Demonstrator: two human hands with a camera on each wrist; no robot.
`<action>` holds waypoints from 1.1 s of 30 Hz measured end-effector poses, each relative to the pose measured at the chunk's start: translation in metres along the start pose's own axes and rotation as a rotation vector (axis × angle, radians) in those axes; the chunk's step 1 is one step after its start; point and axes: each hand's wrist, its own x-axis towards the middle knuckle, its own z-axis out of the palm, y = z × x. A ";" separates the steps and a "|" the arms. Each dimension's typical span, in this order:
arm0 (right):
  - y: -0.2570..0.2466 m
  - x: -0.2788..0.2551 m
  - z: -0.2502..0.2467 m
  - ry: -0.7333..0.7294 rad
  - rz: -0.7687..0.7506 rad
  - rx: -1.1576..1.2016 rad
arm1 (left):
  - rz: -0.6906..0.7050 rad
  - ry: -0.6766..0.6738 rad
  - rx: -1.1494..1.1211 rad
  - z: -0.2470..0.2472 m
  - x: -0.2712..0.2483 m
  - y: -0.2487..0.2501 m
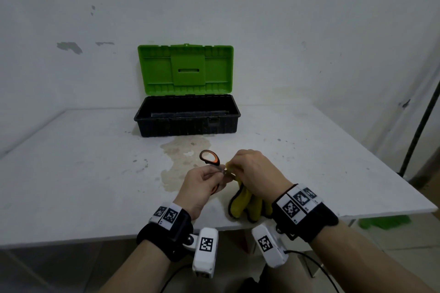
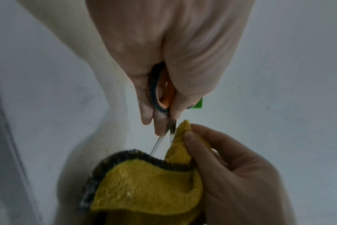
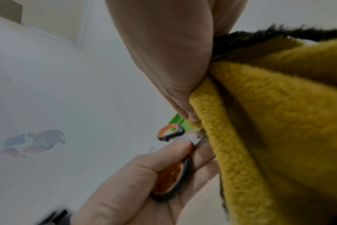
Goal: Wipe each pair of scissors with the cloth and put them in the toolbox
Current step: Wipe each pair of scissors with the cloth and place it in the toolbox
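My left hand (image 1: 217, 175) grips a pair of scissors (image 1: 209, 157) with orange-and-black handles, a little above the white table. One handle loop sticks up past the fingers; the other sits in the palm. In the left wrist view the scissors (image 2: 161, 92) show their blades slightly apart. My right hand (image 1: 234, 167) pinches a yellow cloth (image 1: 242, 202) with dark edging around one blade near the pivot. The rest of the cloth (image 2: 144, 182) hangs down to the table. The toolbox (image 1: 185, 129), black with an upright green lid (image 1: 185, 66), stands open behind the hands.
A brownish stain (image 1: 183, 150) marks the table (image 1: 83, 173) between the hands and the toolbox. The table's front edge runs just under my wrists. A dark pole (image 1: 419, 123) leans at the far right, and something green (image 1: 383, 221) lies on the floor below it.
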 end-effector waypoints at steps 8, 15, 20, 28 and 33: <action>-0.003 -0.007 0.020 0.072 0.102 0.029 | -0.004 0.069 -0.169 0.004 0.005 0.000; -0.007 -0.008 0.023 0.128 0.148 0.078 | -0.101 -0.025 -0.287 0.001 0.001 0.008; -0.008 -0.009 0.022 0.134 0.147 0.092 | -0.152 -0.058 -0.323 -0.002 0.006 0.014; -0.011 -0.010 0.022 0.157 0.120 0.120 | -0.169 -0.084 -0.277 -0.010 0.018 0.020; -0.005 -0.007 0.024 0.169 0.145 0.123 | -0.219 -0.005 -0.197 -0.015 0.025 0.026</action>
